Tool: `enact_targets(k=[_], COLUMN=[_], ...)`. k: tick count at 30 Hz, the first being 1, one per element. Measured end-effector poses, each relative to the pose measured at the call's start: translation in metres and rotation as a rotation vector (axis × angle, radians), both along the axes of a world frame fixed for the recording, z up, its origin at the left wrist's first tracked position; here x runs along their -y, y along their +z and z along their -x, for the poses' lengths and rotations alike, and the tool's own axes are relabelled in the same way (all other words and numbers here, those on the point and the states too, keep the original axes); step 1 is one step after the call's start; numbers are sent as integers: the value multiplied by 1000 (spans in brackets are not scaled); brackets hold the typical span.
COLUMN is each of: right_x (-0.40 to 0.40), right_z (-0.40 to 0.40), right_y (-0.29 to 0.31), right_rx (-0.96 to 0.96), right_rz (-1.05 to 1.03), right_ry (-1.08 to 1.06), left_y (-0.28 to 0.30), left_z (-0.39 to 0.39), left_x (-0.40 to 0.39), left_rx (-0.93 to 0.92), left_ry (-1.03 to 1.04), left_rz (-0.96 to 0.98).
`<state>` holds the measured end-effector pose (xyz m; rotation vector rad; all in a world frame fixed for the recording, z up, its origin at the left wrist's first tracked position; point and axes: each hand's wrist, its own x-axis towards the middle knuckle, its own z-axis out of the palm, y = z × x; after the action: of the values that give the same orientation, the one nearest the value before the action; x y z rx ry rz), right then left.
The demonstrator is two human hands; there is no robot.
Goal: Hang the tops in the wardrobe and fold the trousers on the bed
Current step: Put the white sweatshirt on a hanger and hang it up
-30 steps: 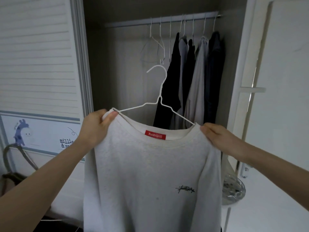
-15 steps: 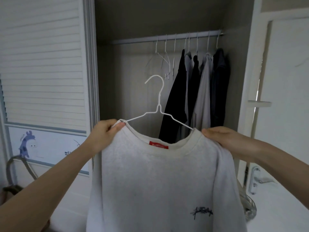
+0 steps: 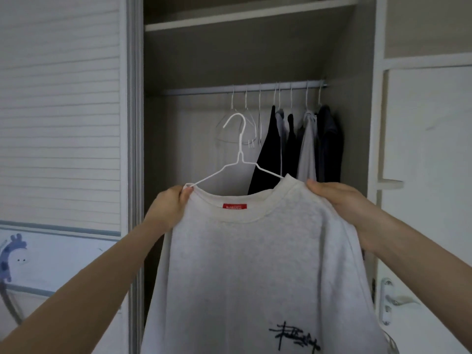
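Currently the sweatshirt [image 3: 255, 264] on its white wire hanger [image 3: 238, 159] is held higher and nearer the wardrobe rail [image 3: 242, 88] than a second ago: the hanger hook, previously well below the rail, now sits just beneath it, in front of the empty hangers [image 3: 237, 129] that hang from the rail. The view has also tilted upward, so the shelf [image 3: 250, 20] above the rail is now visible. Judged from this, the hang step for this top is in its final approach; the hook is not yet over the rail.

Left hand [image 3: 169, 205]: fingers curled, thumb and fingers pinching the sweatshirt's shoulder together with the hanger's end, below and left of the rail's empty hangers.

Right hand [image 3: 334, 198]: fingers curled over the opposite shoulder of the sweatshirt, gripping fabric below the dark tops [image 3: 301, 149] that already hang at the right end of the rail. Whether this hand also grips the wire underneath cannot be determined.

The sweatshirt hangs flat between both hands, red neck label [image 3: 234, 207] facing the camera, apart from the rail. A free stretch of rail lies left of the empty hangers. No trousers or bed are in view.
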<state>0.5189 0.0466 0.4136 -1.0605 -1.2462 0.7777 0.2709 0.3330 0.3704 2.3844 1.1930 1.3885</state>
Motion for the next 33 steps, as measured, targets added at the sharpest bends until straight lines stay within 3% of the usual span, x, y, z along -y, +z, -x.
enact_targets(k=[7,12,19,25,33], right_x=[-23,-43,-84,-111,-150], right_z=[16,-1,-27,-44,-46], right_y=[33,68,95,98,105], right_rx=[-17,-13,98,156,220], right_rz=[-48,-77,-142,-219,-300], right_ry=[-191,-414,-564,-678,-817], left_y=[42,67,98,114,141], left_z=[-70,-124,-207,-253,-277], left_x=[-16,-25,-25,-34,-76], left_rx=[49,100,180,144,358], left_ry=[-159,-379,-693,-779,-760], left_rz=[114,141,241,258,321])
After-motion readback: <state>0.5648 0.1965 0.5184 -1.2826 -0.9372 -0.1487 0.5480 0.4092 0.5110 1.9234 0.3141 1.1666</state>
